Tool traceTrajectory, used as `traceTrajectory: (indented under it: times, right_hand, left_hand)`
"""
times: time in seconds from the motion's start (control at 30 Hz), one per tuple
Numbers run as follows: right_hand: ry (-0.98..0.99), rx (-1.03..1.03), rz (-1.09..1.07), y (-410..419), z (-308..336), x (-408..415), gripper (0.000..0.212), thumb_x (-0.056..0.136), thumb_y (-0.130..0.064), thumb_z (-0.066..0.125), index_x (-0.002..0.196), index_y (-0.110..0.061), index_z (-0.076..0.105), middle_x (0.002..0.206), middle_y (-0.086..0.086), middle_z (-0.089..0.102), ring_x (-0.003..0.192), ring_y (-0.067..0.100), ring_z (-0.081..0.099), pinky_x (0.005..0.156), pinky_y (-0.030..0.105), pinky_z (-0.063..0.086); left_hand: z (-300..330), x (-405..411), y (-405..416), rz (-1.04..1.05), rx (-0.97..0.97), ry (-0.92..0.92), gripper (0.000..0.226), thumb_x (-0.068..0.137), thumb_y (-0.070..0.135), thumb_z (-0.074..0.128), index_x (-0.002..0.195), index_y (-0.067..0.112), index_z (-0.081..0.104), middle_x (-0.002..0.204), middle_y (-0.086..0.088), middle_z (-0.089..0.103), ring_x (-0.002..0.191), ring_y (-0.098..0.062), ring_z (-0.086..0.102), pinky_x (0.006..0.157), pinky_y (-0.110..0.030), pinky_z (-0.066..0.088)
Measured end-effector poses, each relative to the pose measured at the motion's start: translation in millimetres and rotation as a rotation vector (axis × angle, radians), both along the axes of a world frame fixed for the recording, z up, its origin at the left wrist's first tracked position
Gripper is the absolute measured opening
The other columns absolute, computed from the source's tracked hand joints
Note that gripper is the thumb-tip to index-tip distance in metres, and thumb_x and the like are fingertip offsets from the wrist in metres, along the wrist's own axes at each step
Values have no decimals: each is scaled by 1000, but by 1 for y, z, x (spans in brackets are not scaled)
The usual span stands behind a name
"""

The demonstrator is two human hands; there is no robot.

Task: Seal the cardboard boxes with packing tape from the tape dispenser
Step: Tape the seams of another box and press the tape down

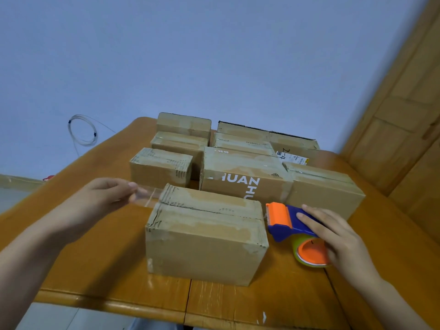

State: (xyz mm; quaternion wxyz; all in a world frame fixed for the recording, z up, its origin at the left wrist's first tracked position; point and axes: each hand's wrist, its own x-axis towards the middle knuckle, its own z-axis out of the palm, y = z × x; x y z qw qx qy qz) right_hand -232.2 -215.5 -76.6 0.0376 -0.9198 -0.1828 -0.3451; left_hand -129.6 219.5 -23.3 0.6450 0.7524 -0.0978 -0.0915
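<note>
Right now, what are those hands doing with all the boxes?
A person is taping cardboard boxes shut on a wooden table. The left hand pinches the loose end of clear packing tape at the left edge of the nearest box. The right hand holds the blue and orange tape dispenser by the box's right end. More boxes sit behind.

— Where does the nearest box [206, 236] sit?

— On the tabletop [114, 265], between the two grips: left grip [104, 195] off its far left corner, right grip [333, 236] just beyond its right end.

— And the tape dispenser [295, 228]?

— Under the right grip, beside that box's right end, standing on the tabletop.

— The other boxes [238, 160]?

— Behind both grips, in rows toward the tabletop's far edge. A strip of tape [148, 196] runs from the left grip to the nearest box's top.
</note>
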Motion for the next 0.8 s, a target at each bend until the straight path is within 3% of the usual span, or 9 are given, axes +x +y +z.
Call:
traceTrajectory:
  times: [0.1, 0.23, 0.37, 0.47, 0.53, 0.63, 0.73, 0.8]
  right_hand:
    - [36, -23, -62, -3, -7, 5, 99, 68, 24, 58, 140, -40, 36, 140, -5, 47, 120, 27, 47, 86, 47, 53]
    - [66, -41, -67, 0, -8, 6, 96, 70, 14, 48, 144, -44, 31, 140, -2, 49, 121, 28, 48, 92, 28, 44]
    - [159, -7, -88, 2, -5, 4, 92, 68, 15, 46, 140, -42, 37, 142, -10, 45, 123, 24, 45, 98, 15, 30]
    - [177, 2, -56, 2, -7, 3, 88, 74, 14, 50, 142, -40, 36, 146, -20, 36, 125, 20, 43, 95, 16, 36]
    - [174, 15, -48, 2, -8, 4, 94, 73, 20, 52, 144, -40, 35, 147, -24, 33, 125, 19, 42, 93, 16, 38]
    - [172, 24, -37, 7, -10, 4, 95, 71, 14, 48, 144, -45, 31, 147, -26, 30, 125, 18, 42, 94, 14, 36]
    - [186, 50, -41, 13, -11, 3, 89, 76, 5, 49, 145, -47, 27, 147, -30, 26, 123, 15, 40, 95, 9, 34]
    - [191, 57, -54, 17, -10, 1, 81, 80, -1, 44, 145, -47, 28, 146, -26, 32, 121, 16, 41, 98, 2, 24]
  left_hand:
    - [5, 4, 5, 37, 187, -43, 38, 96, 25, 50, 72, 1, 66, 78, -5, 73, 87, -21, 67, 96, -37, 47]
    - [-1, 11, 3, 70, 303, -29, 38, 99, 24, 48, 67, 5, 54, 54, -1, 49, 55, -15, 51, 76, -35, 52]
    - [-25, 14, 2, 41, 348, 25, 38, 99, 27, 47, 68, 6, 52, 62, -4, 44, 59, -18, 47, 71, -36, 50]
    - [-48, 11, -3, -46, 338, 107, 41, 99, 35, 44, 93, 0, 64, 79, -14, 61, 73, -27, 59, 82, -39, 53]
    - [-55, 9, -12, -52, 279, 101, 38, 100, 35, 42, 101, 7, 68, 94, -17, 67, 85, -29, 63, 79, -34, 55]
    - [-60, 7, -21, -20, 210, 34, 39, 100, 31, 42, 99, 0, 65, 93, -15, 68, 81, -19, 64, 76, -35, 56]
    - [-69, 3, -21, 0, 242, 16, 36, 99, 36, 44, 107, 8, 66, 97, -11, 70, 86, -24, 66, 79, -40, 56]
    - [-80, 2, -20, 55, 323, 16, 36, 99, 36, 43, 109, 9, 66, 91, -16, 70, 71, -20, 62, 72, -34, 53]
